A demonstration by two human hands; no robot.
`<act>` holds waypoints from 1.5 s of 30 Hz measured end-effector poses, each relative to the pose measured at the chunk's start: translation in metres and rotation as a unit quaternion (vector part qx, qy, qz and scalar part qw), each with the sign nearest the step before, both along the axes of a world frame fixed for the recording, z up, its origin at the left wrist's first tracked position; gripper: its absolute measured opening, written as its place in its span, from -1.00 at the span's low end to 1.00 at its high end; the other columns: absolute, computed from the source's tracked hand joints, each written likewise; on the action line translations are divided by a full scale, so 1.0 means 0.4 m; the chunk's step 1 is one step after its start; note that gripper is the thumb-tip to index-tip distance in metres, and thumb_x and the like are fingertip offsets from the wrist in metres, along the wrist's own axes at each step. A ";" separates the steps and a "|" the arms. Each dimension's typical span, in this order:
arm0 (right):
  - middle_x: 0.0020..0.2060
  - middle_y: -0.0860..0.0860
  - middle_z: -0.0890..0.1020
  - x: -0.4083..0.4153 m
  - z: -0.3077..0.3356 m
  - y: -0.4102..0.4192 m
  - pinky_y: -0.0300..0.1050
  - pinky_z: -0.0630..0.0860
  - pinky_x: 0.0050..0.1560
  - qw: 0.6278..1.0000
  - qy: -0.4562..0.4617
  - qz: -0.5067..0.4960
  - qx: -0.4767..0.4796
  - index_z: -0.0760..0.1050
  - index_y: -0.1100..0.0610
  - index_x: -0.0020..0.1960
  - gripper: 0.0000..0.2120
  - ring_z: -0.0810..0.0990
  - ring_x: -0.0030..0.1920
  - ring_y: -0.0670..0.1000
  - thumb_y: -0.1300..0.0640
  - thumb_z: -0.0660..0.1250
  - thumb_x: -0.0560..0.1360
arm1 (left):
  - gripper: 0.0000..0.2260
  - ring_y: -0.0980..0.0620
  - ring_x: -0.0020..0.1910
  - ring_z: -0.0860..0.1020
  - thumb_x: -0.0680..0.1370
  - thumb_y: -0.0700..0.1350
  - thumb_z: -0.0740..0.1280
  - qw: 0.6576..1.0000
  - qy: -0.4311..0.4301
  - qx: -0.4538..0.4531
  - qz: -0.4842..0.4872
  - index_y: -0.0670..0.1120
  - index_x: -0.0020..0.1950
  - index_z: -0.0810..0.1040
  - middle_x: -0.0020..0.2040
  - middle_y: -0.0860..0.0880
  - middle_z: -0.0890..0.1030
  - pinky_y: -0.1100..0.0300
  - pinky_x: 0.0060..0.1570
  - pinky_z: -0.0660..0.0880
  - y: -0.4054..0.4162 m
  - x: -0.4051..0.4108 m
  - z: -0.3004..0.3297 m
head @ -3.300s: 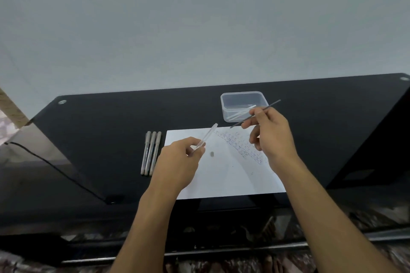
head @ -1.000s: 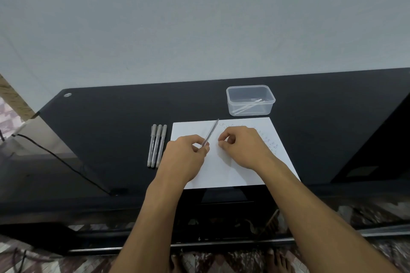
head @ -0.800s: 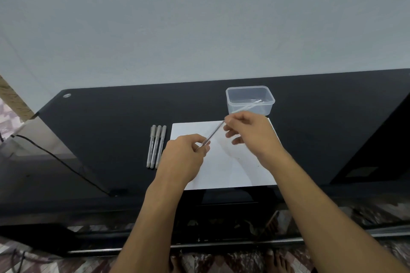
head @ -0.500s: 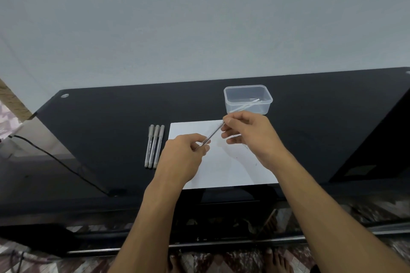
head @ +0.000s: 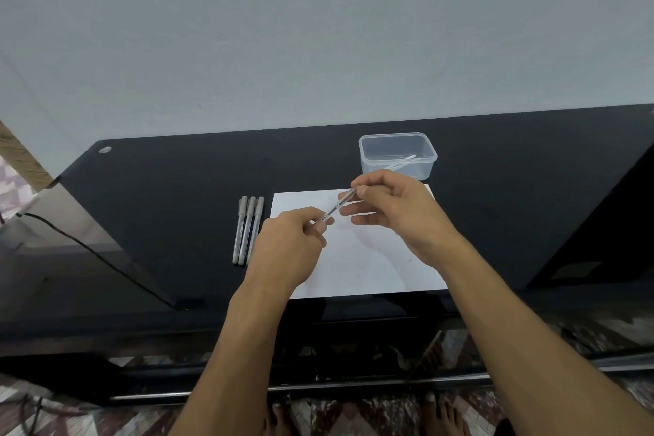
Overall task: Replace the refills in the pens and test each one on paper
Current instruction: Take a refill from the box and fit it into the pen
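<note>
Clear pen [head: 335,208] slanting up-right over paper [head: 357,258], near end pinched in left hand [head: 288,248], far tip pinched in right hand [head: 393,214].

The pen's [head: 336,208] near end is hidden inside the left hand [head: 286,248]. The right hand [head: 396,212] covers the paper's [head: 357,265] two o'clock corner. The bench [head: 177,195] is cut off at three o'clock.
</note>
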State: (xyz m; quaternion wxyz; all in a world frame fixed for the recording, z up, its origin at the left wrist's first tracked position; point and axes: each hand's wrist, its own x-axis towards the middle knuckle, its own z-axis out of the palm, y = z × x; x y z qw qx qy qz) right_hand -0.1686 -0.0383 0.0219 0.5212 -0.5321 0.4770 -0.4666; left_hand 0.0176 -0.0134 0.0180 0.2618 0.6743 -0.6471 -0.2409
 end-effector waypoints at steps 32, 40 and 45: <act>-0.40 0.00 0.56 0.003 0.000 0.011 -0.07 0.42 -0.20 0.978 0.205 0.024 -0.021 0.33 0.09 -0.32 -0.56 0.43 -0.37 -0.04 -0.02 0.21 0.71 | -0.76 0.14 -0.20 0.58 0.63 -0.21 0.30 0.997 0.019 -0.070 0.027 0.06 0.01 0.73 -0.23 0.14 0.63 0.16 -0.11 0.62 0.004 0.009 0.009; -0.35 0.08 0.62 0.002 0.011 0.015 -0.08 0.45 -0.24 0.991 0.132 0.002 -0.029 0.45 0.16 -0.24 -0.52 0.50 -0.32 0.00 -0.15 0.20 0.72 | -0.80 0.12 -0.42 0.44 0.67 -0.12 0.23 0.995 0.031 -0.083 -0.046 0.08 -0.03 0.62 -0.36 0.13 0.51 0.24 -0.41 0.41 0.015 -0.014 0.014; -0.27 0.09 0.65 -0.001 0.008 0.020 -0.04 0.49 -0.23 0.993 0.113 0.036 -0.025 0.56 0.19 -0.07 -0.58 0.57 -0.28 0.03 -0.12 0.20 0.72 | -0.79 0.08 -0.49 0.36 0.71 0.03 0.10 0.986 0.035 -0.105 -0.121 0.04 -0.01 0.49 -0.43 0.07 0.46 0.23 -0.43 0.28 0.019 -0.055 0.005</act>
